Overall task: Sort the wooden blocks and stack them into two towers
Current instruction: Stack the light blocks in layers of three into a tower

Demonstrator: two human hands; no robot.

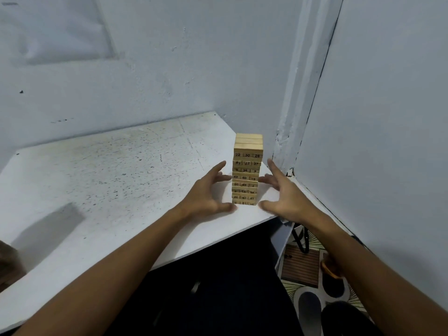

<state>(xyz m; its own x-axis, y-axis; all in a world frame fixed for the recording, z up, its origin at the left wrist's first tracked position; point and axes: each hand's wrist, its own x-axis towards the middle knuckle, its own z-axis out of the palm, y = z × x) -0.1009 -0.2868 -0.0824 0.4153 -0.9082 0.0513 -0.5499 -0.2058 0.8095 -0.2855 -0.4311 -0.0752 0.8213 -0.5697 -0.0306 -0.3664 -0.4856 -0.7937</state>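
Right of centre, a block tower stands on the table; the left hand and right hand flank it, fingers spread.

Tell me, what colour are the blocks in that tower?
Pale natural wood with black printed numbers; the head view shows the tower clearly.

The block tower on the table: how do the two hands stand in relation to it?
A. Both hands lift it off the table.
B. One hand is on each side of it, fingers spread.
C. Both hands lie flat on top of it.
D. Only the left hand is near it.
B: the left hand is left of the block tower and the right hand right of it, fingers spread, while it stands on the table.
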